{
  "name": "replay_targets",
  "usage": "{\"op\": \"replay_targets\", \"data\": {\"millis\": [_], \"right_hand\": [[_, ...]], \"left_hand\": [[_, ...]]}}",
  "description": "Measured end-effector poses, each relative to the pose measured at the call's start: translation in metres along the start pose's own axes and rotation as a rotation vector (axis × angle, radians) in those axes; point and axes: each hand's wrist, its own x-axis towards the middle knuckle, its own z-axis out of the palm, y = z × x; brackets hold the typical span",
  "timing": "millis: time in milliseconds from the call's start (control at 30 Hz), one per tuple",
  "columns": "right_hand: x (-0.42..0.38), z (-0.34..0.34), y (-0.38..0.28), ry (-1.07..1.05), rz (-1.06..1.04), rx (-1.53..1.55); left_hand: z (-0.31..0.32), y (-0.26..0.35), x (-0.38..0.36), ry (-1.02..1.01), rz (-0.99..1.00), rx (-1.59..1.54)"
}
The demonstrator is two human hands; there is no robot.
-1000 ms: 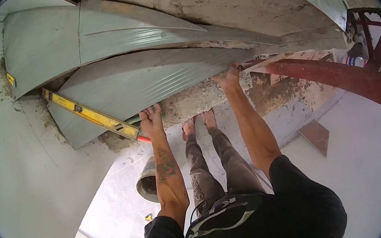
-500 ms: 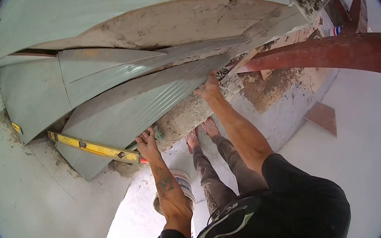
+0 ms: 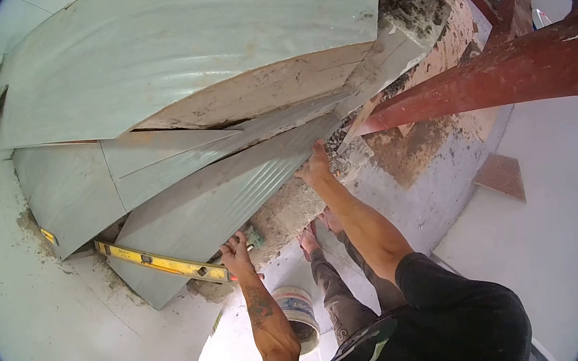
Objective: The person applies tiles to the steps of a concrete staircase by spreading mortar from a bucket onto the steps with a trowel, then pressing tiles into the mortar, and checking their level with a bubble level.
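Observation:
A long grey tile [image 3: 199,209] with grooves along its front edge lies on a rough stair step. My left hand [image 3: 236,256] has its fingers bent over the front edge of this tile, beside the end of a yellow spirit level [image 3: 162,263]. Farther right, my right hand [image 3: 315,166] grips the tile's narrow right end, near the red steel beam. The spirit level slants across the tile's left part. Close to my left hand is a small green object [image 3: 256,238], partly hidden. The undersides of both hands' grip are out of sight.
Grey-tiled steps [image 3: 213,34] rise beyond the tile. A red steel beam [image 3: 479,85] runs along the right. Below my left arm stands a bucket [image 3: 298,313]. A brown tile piece [image 3: 501,177] lies at right, and rough concrete [image 3: 288,206] borders the step.
The view has tilted, so the stairs appear lower and more of the upper steps shows. Both hands stay at the same places on the tile's edge.

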Motion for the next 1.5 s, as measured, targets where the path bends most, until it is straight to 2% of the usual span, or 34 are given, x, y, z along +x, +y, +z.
{"op": "replay_targets", "data": {"millis": [100, 167, 200, 267, 300, 367, 400, 467, 500, 533, 600, 633, 667, 700, 767, 867, 1000, 1067, 1133, 1200, 1300, 1400, 1433, 1467, 1500], "right_hand": [[-0.018, 0.014, -0.003, 0.044, -0.009, -0.007], [-0.016, 0.016, -0.003, 0.077, -0.001, 0.016], [-0.011, 0.012, -0.001, 0.053, -0.002, 0.021], [-0.003, 0.005, 0.001, 0.032, 0.000, 0.017], [0.001, 0.002, 0.000, 0.001, 0.018, 0.017], [0.002, 0.000, 0.002, -0.019, 0.044, 0.008], [0.003, -0.001, 0.003, -0.020, 0.035, 0.005], [0.006, -0.001, 0.003, -0.017, 0.029, -0.012], [0.016, -0.007, 0.006, -0.025, 0.031, 0.002], [0.017, -0.006, 0.007, -0.037, 0.030, 0.020], [0.009, 0.000, 0.004, -0.041, 0.018, 0.018], [0.001, 0.004, 0.002, -0.045, 0.008, 0.023], [-0.005, 0.010, -0.002, -0.033, 0.006, 0.023], [-0.008, 0.014, -0.004, -0.010, -0.010, -0.042], [-0.007, -0.001, 0.004, 0.051, 0.013, -0.120], [0.014, -0.001, 0.001, -0.024, 0.029, -0.113], [0.015, -0.006, 0.002, -0.137, 0.084, -0.012], [0.024, -0.009, 0.001, -0.142, 0.082, 0.014], [0.022, -0.009, 0.004, -0.045, 0.063, -0.046], [0.009, -0.002, 0.003, -0.027, 0.046, -0.051], [-0.003, 0.005, -0.001, -0.041, 0.040, -0.037], [0.000, 0.005, 0.000, -0.066, 0.051, -0.041], [0.003, 0.003, 0.001, -0.064, 0.044, -0.060], [0.005, 0.000, 0.000, -0.066, 0.058, -0.059], [0.008, -0.004, 0.001, -0.074, 0.044, -0.091]], "left_hand": [[0.032, 0.028, -0.020, 0.033, 0.040, 0.087], [0.047, 0.047, -0.029, 0.158, -0.112, -0.497], [0.039, 0.040, -0.021, 0.164, -0.107, -0.498], [0.014, 0.015, -0.003, 0.157, -0.083, -0.408], [0.020, 0.020, -0.008, 0.166, -0.082, -0.412], [0.045, 0.043, -0.025, 0.122, -0.046, -0.064], [0.049, 0.043, -0.026, 0.133, -0.054, -0.066], [0.056, 0.044, -0.030, 0.130, 0.070, 0.131], [0.011, 0.014, -0.003, 0.135, -0.059, -0.420], [0.021, 0.023, -0.010, 0.141, -0.064, -0.423], [0.041, 0.038, -0.024, 0.092, 0.016, -0.054], [0.036, 0.038, -0.014, 0.179, -0.118, -0.568], [0.031, 0.031, -0.013, 0.183, -0.129, -0.564], [0.051, 0.048, -0.022, 0.198, -0.120, -0.085], [0.044, 0.050, -0.029, 0.234, -0.144, 0.419], [0.012, 0.012, -0.008, 0.124, -0.012, 0.178], [0.016, 0.019, -0.001, 0.107, -0.034, -0.060], [0.005, 0.006, 0.006, 0.180, -0.161, -0.659], [0.003, 0.009, -0.003, 0.102, -0.057, -0.212], [0.014, 0.014, -0.002, 0.132, -0.106, -0.464], [0.002, 0.006, 0.004, 0.068, -0.070, -0.321], [0.012, 0.020, -0.007, 0.063, -0.109, -0.432], [0.018, 0.025, -0.005, 0.237, -0.193, -0.823], [0.024, 0.027, -0.010, 0.245, -0.182, -0.817], [0.026, 0.025, -0.014, 0.175, -0.111, -0.248]]}}
